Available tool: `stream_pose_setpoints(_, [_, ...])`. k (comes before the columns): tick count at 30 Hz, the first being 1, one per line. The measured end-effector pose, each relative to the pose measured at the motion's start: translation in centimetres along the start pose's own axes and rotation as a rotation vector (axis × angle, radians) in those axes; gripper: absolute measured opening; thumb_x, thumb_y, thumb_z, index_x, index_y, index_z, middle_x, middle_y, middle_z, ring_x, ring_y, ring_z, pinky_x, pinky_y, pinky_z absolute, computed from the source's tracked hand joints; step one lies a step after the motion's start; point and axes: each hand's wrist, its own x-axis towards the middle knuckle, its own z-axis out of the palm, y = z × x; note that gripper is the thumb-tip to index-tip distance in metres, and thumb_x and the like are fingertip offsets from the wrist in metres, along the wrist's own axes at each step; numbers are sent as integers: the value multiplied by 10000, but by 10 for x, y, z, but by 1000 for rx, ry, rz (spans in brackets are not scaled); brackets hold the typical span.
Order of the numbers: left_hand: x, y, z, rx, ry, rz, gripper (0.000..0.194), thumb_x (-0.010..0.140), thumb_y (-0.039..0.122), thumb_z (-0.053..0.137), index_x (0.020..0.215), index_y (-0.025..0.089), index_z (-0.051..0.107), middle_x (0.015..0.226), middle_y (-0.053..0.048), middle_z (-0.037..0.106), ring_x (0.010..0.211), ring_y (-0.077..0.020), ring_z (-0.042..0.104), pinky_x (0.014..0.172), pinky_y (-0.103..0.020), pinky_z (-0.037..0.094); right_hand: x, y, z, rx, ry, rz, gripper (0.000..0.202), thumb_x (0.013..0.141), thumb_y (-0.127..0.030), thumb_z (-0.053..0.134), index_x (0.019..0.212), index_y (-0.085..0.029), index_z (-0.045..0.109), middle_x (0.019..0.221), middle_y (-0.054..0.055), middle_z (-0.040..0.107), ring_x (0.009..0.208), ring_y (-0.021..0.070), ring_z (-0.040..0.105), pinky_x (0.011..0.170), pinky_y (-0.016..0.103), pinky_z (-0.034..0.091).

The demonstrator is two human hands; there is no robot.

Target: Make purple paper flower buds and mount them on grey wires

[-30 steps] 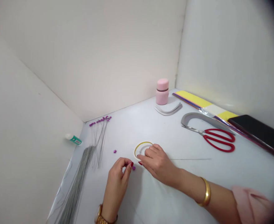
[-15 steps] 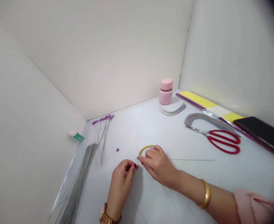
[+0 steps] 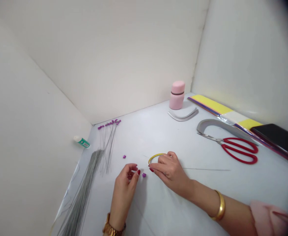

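Thumb and forefinger of my right hand (image 3: pixel 170 170) pinch a curved yellow strip (image 3: pixel 153 157) near its lower end. A thin grey wire (image 3: pixel 207 169) runs out to the right from under that hand. My left hand (image 3: pixel 126 183) has its thumb and fingers slightly apart, with nothing visible between them. Just right of its thumb, a small purple star (image 3: pixel 144 175) lies on the table. Another purple star (image 3: pixel 124 157) rests above my left hand.
Wires with purple tips (image 3: pixel 111 123) and a grey wire bundle (image 3: pixel 85 186) lie left, near a glue stick (image 3: pixel 82 141). Further right are a pink flask (image 3: pixel 177 95), grey strips (image 3: pixel 183 117), red-handled scissors (image 3: pixel 239 147), coloured paper strips (image 3: pixel 212 105) and a black phone (image 3: pixel 278 141).
My left hand has let go of the lower purple star and moved slightly left, its fingers parting. The whole view has shifted a little; my right hand still pinches the yellow strip.
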Motion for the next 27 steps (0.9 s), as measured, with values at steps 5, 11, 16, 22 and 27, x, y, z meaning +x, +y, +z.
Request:
stream_pose_setpoints(5, [0,-6,9,74,-47,46,179,684,114,586,833,196,639,858,-51,635,827,-224,564,774,-366,421,-1,2,-1,28,11,8,227,871,-211,458,808,-235,675,609,-10,492,632,140,443,725,327,250])
stream_pose_setpoints(11, [-1,-2,15,16,-37,23,150,789,162,487,835,198,624,823,-50,674,760,-197,611,712,-331,463,-1,2,-6,63,1,19,208,853,-240,502,736,-231,673,592,-19,511,610,128,474,723,322,262])
stream_pose_setpoints(16, [-3,5,17,-71,-25,8,123,799,206,507,902,191,573,828,-37,677,770,-173,630,709,-286,485,1,1,-14,138,1,51,197,845,-276,530,713,-224,667,580,-18,546,589,124,495,683,307,282])
stream_pose_setpoints(22, [-8,11,20,-139,0,2,78,799,216,532,835,190,596,793,-24,670,752,-164,622,683,-266,480,0,-1,-15,277,-10,116,122,803,-233,592,710,-225,669,612,-17,583,604,125,507,685,316,296])
stream_pose_setpoints(27, [-9,13,21,-186,6,20,93,789,188,548,861,191,607,805,-18,674,749,-155,619,685,-255,477,0,-2,-15,327,-14,174,104,797,-261,607,719,-230,668,607,-26,587,609,129,512,690,318,313])
